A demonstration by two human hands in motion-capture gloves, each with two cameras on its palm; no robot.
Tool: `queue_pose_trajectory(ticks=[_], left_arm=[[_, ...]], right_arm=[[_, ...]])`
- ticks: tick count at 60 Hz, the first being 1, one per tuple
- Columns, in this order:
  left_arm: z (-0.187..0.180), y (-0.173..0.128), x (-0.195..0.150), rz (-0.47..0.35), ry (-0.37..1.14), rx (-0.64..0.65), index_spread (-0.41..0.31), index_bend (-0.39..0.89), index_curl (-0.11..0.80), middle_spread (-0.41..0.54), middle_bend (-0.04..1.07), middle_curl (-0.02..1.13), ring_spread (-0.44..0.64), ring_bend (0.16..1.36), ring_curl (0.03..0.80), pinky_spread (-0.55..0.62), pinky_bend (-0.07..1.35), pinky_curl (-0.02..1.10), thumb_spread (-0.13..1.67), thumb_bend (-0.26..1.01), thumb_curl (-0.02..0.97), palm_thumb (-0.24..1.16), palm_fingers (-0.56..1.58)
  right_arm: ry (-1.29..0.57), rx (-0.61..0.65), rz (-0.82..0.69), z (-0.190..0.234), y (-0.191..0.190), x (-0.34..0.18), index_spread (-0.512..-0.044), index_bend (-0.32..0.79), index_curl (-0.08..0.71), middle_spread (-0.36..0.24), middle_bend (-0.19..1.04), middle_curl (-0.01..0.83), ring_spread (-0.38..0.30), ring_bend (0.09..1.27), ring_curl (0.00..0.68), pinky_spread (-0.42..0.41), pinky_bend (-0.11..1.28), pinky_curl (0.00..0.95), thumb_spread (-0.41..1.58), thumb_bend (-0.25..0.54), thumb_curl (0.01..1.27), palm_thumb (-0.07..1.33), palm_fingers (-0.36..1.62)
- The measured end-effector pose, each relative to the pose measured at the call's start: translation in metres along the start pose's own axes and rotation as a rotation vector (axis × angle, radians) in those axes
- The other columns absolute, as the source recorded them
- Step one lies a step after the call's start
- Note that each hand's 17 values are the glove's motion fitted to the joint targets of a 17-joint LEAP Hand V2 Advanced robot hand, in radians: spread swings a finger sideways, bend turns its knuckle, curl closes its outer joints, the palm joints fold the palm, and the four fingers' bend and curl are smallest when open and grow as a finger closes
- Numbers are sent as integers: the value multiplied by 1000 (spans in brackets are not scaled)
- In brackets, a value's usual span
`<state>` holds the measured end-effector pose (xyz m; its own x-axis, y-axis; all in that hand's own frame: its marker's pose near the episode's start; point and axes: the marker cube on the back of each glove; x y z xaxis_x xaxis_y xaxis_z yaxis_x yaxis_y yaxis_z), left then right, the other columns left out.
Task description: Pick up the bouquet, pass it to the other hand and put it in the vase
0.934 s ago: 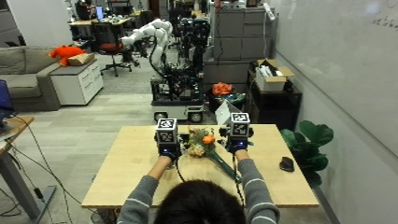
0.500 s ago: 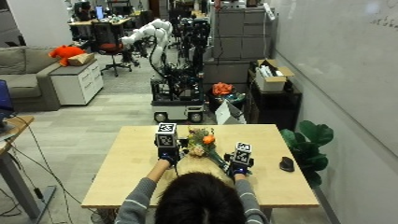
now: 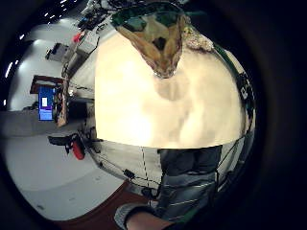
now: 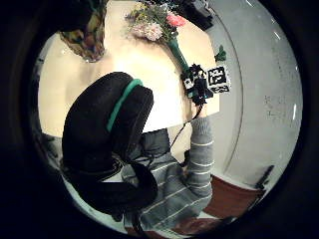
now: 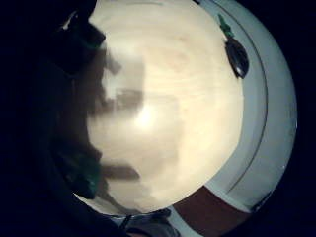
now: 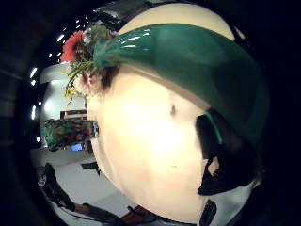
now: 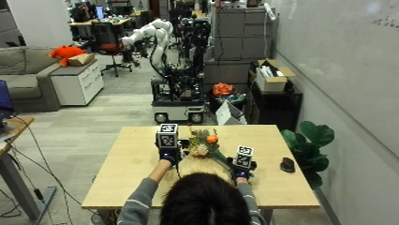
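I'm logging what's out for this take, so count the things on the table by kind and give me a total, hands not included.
Bouquets: 1, the bouquet, green-wrapped stem held by the right hand.
Vases: 1, the vase, beside the left hand; the outside view hides it.
Computer mice: 1, the black mouse near the table edge.
Total: 3

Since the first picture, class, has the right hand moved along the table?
Yes. The right hand, gripping the bouquet, has drawn back from the table middle toward the person's near edge.

Overhead rear camera and 4 palm cameras share the table (image 7: 124, 154).
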<state>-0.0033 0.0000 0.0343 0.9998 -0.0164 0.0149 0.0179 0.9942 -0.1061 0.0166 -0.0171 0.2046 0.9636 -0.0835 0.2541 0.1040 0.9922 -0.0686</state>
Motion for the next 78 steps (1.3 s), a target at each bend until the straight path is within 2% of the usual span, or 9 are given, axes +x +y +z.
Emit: queue_pose_trajectory(ticks=[4,11,17,25,39,51,58,73,78], left_arm=[[0,-8,-3,-7,-6,0,-118,270,418,9,204,386,143,315,278,284,144,191,1193,-11,222,171,524],[-6,-11,-5,-19,-8,-5,-118,268,431,6,198,394,145,307,283,284,142,191,1203,-9,231,189,528],[-14,-11,-4,-15,36,-13,-122,268,439,0,199,400,142,301,289,284,138,189,1212,-10,238,203,534],[-23,-17,-5,3,135,-34,-123,269,448,-7,203,409,141,295,293,283,134,185,1217,-11,244,218,541],[-77,-3,16,15,432,120,-124,267,456,-16,195,414,128,295,303,272,141,181,1194,-13,262,265,556],[-101,-13,39,11,697,246,-115,232,454,-23,192,418,102,312,315,223,145,193,1125,-24,274,273,586],[-111,-25,58,38,879,258,-98,191,451,-14,186,418,96,321,323,213,157,204,1064,-32,282,256,565],[-124,-56,112,151,1129,279,-48,140,418,6,191,414,105,353,333,198,190,242,962,-25,306,271,534],[-125,-58,131,172,1198,264,-32,116,394,18,174,406,105,370,337,192,239,270,934,-29,313,277,529]], right_arm=[[256,219,241,-17,-9,19,-223,532,347,-79,260,326,-48,376,234,146,336,255,1192,161,318,783,768],[389,152,406,-32,9,28,-236,168,321,-146,474,427,-164,724,385,-180,579,361,1203,180,333,876,1467],[362,238,443,-43,6,36,-237,225,364,-167,645,508,-180,884,475,-212,678,430,1179,145,330,884,1515],[217,669,380,-94,-22,38,-234,416,456,-169,797,582,-187,972,539,-221,730,483,1132,75,324,860,1495],[-295,485,343,-133,9,-15,-212,604,558,-149,896,633,-181,1049,588,-212,793,540,1043,66,400,997,1417],[-1074,299,-53,-152,-13,-80,-203,652,588,-136,928,647,-175,1076,605,-207,816,566,997,39,486,1040,1384],[-886,543,183,-153,5,-90,-200,663,595,-133,936,651,-173,1083,609,-206,820,575,983,26,531,1058,1377],[-998,562,22,-138,10,-135,-193,675,603,-129,946,651,-170,1084,610,-204,821,589,967,-3,616,1078,1378],[-867,507,177,-119,20,-136,-192,676,604,-128,947,650,-169,1088,610,-202,818,592,965,-8,638,1078,1378]])
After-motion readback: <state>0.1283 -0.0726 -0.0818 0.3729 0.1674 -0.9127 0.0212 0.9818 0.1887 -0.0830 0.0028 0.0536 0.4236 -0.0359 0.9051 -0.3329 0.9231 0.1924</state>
